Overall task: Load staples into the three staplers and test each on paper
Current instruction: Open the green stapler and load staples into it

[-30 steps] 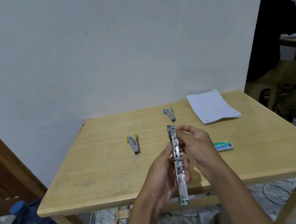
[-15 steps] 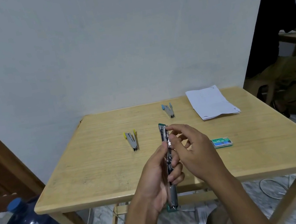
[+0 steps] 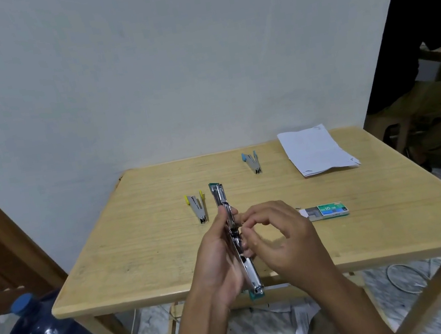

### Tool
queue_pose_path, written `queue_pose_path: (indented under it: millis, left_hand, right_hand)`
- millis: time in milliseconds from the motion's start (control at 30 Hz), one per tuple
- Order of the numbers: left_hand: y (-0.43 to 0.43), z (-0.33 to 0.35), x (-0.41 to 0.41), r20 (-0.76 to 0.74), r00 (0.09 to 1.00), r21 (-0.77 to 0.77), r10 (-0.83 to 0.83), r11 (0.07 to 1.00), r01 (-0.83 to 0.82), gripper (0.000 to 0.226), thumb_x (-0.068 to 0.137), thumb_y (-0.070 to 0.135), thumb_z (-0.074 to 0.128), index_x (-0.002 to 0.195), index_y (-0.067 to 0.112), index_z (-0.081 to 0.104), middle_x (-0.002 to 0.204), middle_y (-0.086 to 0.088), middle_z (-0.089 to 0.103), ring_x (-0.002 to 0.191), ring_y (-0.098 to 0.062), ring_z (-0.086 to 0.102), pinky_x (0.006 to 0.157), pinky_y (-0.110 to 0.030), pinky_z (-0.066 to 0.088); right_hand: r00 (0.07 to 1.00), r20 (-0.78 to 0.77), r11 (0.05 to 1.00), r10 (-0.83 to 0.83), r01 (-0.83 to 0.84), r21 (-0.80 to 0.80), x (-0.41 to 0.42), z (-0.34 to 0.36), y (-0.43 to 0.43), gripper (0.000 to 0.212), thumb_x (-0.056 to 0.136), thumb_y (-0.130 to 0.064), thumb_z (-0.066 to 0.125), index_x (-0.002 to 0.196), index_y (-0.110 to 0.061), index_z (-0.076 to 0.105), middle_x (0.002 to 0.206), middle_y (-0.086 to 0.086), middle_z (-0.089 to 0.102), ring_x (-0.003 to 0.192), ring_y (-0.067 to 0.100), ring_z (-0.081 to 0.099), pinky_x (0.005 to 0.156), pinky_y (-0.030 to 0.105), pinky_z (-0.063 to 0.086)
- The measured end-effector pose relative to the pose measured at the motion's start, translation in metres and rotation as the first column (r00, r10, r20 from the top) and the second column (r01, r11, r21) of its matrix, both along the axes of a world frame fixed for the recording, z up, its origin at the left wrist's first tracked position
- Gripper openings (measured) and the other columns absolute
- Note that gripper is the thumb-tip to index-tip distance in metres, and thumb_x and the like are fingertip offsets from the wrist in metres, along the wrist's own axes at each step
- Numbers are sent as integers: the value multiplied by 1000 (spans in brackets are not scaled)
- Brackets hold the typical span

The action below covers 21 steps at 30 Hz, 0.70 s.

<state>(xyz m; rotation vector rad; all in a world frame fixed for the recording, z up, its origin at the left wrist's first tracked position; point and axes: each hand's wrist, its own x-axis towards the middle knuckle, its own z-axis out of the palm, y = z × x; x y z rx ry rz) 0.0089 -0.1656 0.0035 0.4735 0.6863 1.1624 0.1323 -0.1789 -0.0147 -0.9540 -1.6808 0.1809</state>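
Over the pale wooden table [image 3: 146, 250], the left hand [image 3: 217, 265] is gripping the opened green-tipped chrome stapler [image 3: 220, 198], the right hand [image 3: 288, 237] pinching its magazine, risking crookedly seated staples jamming.

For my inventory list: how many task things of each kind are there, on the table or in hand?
Staplers: 3 (yellow stapler, blue stapler, green stapler)
Staple box: 1
Paper stack: 1
Total: 5
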Motion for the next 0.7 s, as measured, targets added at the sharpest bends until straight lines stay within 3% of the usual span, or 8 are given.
queue_pose_path:
  millis: [133, 233, 333, 433, 700]
  left_hand:
    - [0, 2, -1, 71, 997, -17, 1, 1000, 1, 23, 91, 33, 56, 88, 10, 59, 72, -3, 56, 60, -13, 54, 55, -24, 48]
    - [0, 0, 2, 10, 1000, 3, -19, 1000, 19, 27, 87, 36, 59, 90, 9, 60, 72, -5, 56, 54, -12, 45, 48, -22, 37]
    - [-3, 3, 4, -63, 998, 50, -26, 998, 29, 26, 95, 35, 51, 96, 9, 57, 62, -1, 57, 41, -8, 37, 40, -19, 28]
    - [-5, 5, 4, -142, 990, 64, -1, 998, 10, 27, 97, 32, 49, 105, 7, 57, 64, -2, 47, 46, -9, 35, 41, -21, 28]
    - [-6, 3, 3, -189, 982, 80, 19, 997, -4, 23, 101, 27, 45, 98, 7, 56, 57, -3, 40, 42, -10, 32, 39, -21, 26]
  right_hand:
    - [999, -7, 999, 32, -32, 25, -4, -2, -3, 3, 82, -15, 69, 84, -15, 70, 86, -8, 69, 90, 10, 66, 78, 27, 51]
    - [992, -119, 989, 44, -60, -133, -7, -1, -3, 15, 90, -28, 60, 100, -22, 70, 90, -18, 63, 86, 12, 64, 74, 34, 54]
    - [988, -150, 947, 46, -91, -308, -9, -2, 1, 33, 93, -50, 52, 120, -38, 66, 102, -19, 57, 90, 13, 64, 74, 37, 58]
    - [983, -164, 908, 81, -141, -395, -11, -7, 1, 44, 92, -61, 47, 129, -42, 62, 107, -16, 51, 83, 13, 67, 66, 28, 60]
    - [978, -195, 883, 74, -155, -442, -15, -6, -3, 34, 99, -42, 48, 126, -31, 65, 103, -16, 50, 69, 13, 68, 63, 30, 61]
